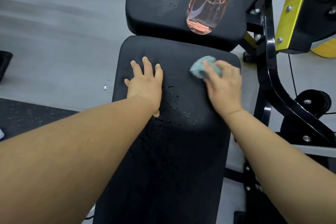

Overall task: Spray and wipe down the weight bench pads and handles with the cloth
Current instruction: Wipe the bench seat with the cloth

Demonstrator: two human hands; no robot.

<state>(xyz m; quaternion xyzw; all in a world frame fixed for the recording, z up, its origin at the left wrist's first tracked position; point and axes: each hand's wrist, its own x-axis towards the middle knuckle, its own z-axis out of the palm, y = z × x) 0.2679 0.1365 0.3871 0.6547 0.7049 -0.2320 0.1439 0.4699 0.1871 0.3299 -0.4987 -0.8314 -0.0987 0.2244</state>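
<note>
One pad (169, 160) partly wiped, by my reading.
My left hand (145, 82) lies flat on it, fingers straight and spread, bracing. Droplets (173, 96) bead between the hands. The cloth (199, 68), bunched, sits near the far right corner under my right hand (224, 86), whose fingers curl over it. I would drag overlapping strokes back through the wet patch with even pressure. The bottle (207, 5) stands on the upper pad (149, 9).

Head cam, steep down, close over bench pad (163, 151)
</note>
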